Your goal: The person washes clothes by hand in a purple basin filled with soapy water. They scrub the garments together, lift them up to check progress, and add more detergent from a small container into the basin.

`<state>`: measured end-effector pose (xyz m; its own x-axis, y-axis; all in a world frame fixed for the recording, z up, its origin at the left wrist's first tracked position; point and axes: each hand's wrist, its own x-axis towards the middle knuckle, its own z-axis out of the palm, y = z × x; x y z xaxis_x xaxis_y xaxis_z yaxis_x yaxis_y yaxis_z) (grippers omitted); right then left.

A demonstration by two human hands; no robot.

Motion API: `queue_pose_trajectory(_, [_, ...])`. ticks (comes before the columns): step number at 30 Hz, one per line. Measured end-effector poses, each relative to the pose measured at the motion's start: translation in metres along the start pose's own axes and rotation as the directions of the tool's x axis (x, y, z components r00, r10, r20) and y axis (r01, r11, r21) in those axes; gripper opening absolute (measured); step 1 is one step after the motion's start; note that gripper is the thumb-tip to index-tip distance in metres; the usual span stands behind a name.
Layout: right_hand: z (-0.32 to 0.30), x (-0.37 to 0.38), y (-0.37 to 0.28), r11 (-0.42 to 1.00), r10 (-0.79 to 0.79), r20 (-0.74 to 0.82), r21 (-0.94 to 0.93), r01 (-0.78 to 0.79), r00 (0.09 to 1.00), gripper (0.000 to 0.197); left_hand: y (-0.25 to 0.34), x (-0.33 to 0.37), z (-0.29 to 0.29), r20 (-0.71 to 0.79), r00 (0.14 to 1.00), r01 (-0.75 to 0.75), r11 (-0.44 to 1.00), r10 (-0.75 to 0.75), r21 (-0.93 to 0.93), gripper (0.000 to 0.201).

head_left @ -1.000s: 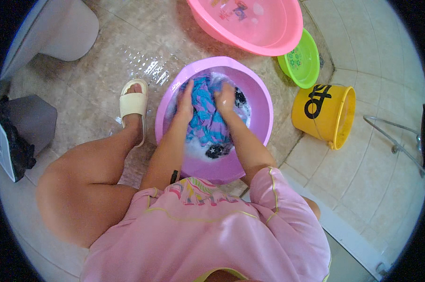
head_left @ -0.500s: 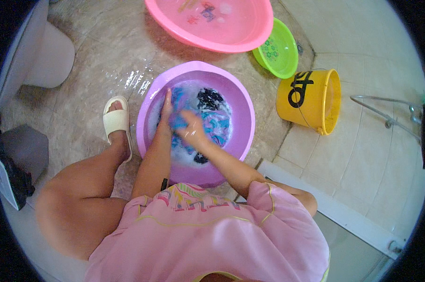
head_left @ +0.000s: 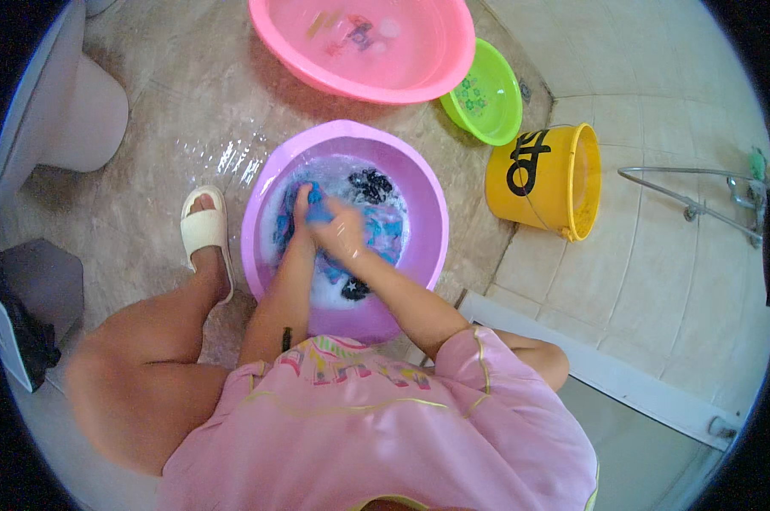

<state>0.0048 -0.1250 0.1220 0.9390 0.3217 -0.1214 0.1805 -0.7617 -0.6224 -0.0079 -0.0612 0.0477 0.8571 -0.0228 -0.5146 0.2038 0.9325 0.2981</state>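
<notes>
Soft light; glare on wet floor (head_left: 223, 162); hands (head_left: 342, 233) slightly blurred; edges bowed.

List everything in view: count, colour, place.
Middle basin: one, purple, floor
Patterned cloth: one mass, blue-purple, in suds
Dark cloth: two patches, black, same basin
Upper basin: one, pink, top
Small basin: one, green, beside pink
Bucket: one, yellow, right
Metal tube: one, silver, right wall
Bin: one, grey, left edge
Fixture: one, pale, upper left
Slipper: one, cream, left foot
Shirt: one, pink, bottom
Legs: two, bare, both sides
Left hand: one, bare, on cloth
Right hand: one, bare, on cloth
</notes>
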Motion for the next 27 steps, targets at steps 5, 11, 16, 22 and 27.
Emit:
queue_pose_trajectory(5, [0.007,0.016,0.024,0.966,-0.242,-0.066,-0.108,0.234,0.968,0.024,-0.003,0.006,0.003,-0.237,0.942,0.192,0.960,-0.238,-0.201,0.057])
queue_pose_trajectory(11, [0.013,0.069,0.106,0.977,0.183,-0.255,-0.061,-0.205,0.950,0.026,0.036,0.002,0.032,-0.421,0.906,-0.016,0.998,0.040,0.061,0.071])
queue_pose_trajectory(16, [0.046,0.061,0.120,0.779,-0.187,0.371,-0.509,0.367,0.910,0.032,-0.003,0.009,-0.023,-0.131,0.772,-0.035,0.248,0.622,0.968,0.083])
queue_pose_trajectory(22, [0.029,0.067,0.078,0.945,0.108,0.081,-0.318,-0.077,0.991,0.035,0.022,0.008,-0.007,-0.367,0.930,-0.043,0.997,0.016,-0.064,0.061])
queue_pose_trajectory(27, [-0.011,0.002,0.018,0.871,0.010,0.039,0.491,-0.028,0.999,0.028,0.035,0.000,0.030,-0.238,0.968,0.041,0.989,-0.075,-0.143,0.065])
